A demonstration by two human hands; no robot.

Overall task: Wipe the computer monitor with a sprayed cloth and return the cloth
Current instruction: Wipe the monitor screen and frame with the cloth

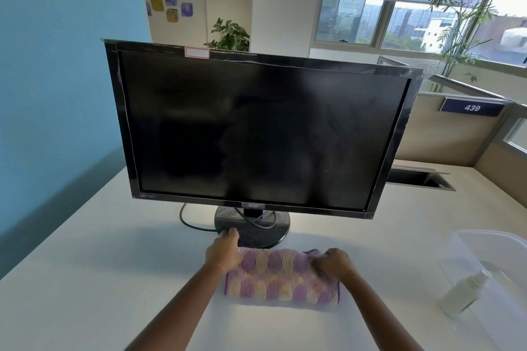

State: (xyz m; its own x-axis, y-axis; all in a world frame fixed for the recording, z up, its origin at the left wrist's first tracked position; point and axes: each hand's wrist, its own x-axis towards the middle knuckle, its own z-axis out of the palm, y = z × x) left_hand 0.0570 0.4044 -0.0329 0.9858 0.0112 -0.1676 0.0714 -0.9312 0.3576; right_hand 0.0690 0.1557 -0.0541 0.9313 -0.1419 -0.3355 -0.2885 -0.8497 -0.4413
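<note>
Head view, and I had both hands down on the cloth. It was a purple and tan checked towel, folded into a thick oblong, lying flat on the pale desk just in front of the monitor's round black base.

My left hand sat on the cloth's left end, fingers curled over the far corner and pinching the fabric there. The knuckles reached right up against the near rim of the base. I couldn't make out whether they actually touched it.

My right hand was on the right end, fingers bunched and gripping the fabric, with a small ridge of cloth gathered just beyond the fingertips. Between the two hands the cloth lay smooth and level.

Straight beyond my fingers rose the monitor, upright on its stand, screen dark, faint smears showing across the right half. A white label with a red border was stuck on the top bezel. A black cable looped on the desk just left of the base, beyond my left fingers.

Well off to the right of my right hand stood a clear plastic bin, and a pale spray bottle lay tilted in it, seen through the bin's near wall. Both forearms were bare, coming in from the bottom edge.
</note>
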